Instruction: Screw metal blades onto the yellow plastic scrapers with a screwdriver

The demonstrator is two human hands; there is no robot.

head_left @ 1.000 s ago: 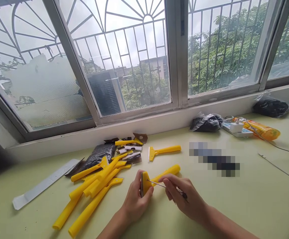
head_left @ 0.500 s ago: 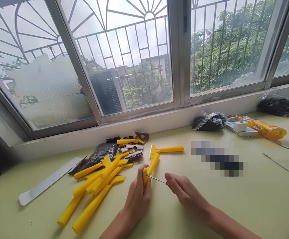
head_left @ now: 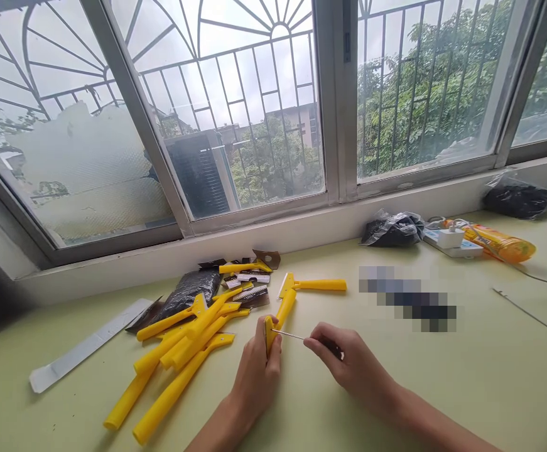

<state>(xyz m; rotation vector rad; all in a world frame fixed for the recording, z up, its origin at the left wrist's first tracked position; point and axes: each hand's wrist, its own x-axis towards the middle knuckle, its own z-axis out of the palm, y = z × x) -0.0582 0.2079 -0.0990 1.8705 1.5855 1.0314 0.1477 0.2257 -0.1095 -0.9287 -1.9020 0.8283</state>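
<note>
The left hand (head_left: 257, 370) is closed around the head of a yellow scraper (head_left: 279, 319), gripping it between thumb and fingers; the scraper handle points away from the person toward the window side of the desk (head_left: 466, 376). The right hand (head_left: 348, 364) is closed on a small screwdriver (head_left: 301, 338), held in a pinch with the dark handle inside the fingers and the thin metal shaft running left, its tip meeting the scraper head just beside the left thumb. Both hands are near the middle of the desk, toward its front edge. Just behind the held scraper lies a second yellow scraper (head_left: 313, 285), flat on the desk, its handle pointing right. Left of the hands is a loose pile of yellow scrapers (head_left: 179, 351), crossing one another, with a black plastic bag (head_left: 186, 292) and several small blade packets (head_left: 249, 285) at its far end, near the window sill. A long grey strip (head_left: 85, 345) lies flat toward the left edge. Toward the right back corner are a crumpled dark bag (head_left: 390, 229), a white power strip (head_left: 452, 242), an orange packet (head_left: 503, 245) and another dark bag (head_left: 518, 199). A thin cable (head_left: 532, 314) crosses the desk near the right edge.
</note>
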